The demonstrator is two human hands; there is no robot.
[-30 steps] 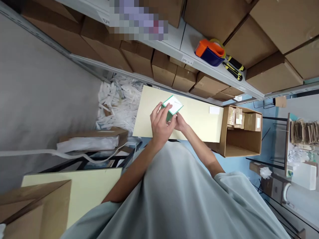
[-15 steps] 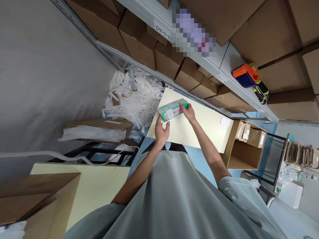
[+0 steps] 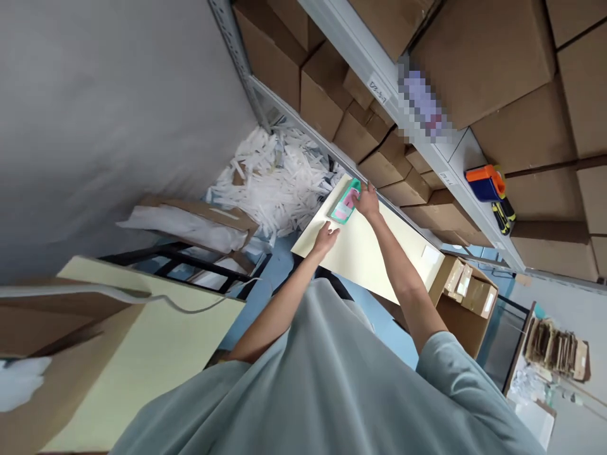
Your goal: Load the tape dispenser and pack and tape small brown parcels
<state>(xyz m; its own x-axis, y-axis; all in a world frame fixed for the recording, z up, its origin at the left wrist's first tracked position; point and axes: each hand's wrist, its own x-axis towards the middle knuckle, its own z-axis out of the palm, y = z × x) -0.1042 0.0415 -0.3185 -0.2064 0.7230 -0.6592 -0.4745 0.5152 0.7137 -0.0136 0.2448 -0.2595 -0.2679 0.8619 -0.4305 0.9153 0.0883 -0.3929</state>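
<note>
A small green box with a pink patch (image 3: 346,202) lies near the far left corner of a pale yellow table (image 3: 379,253). My right hand (image 3: 367,202) rests on the box's right end, fingers curled over it. My left hand (image 3: 326,238) lies on the table just in front of the box, fingers stretched out, holding nothing. My grey shirt fills the lower part of the view.
A heap of white plastic strips (image 3: 279,183) lies left of the table. An open carton (image 3: 467,297) with small boxes stands at the table's right end. Shelves of brown cartons (image 3: 379,151) run behind; an orange tape dispenser (image 3: 484,183) sits on one. A second yellow table (image 3: 156,354) is near left.
The green box has gone from both hands down onto the table's far left corner. My left hand let go of it and dropped to the tabletop. The view swung left.
</note>
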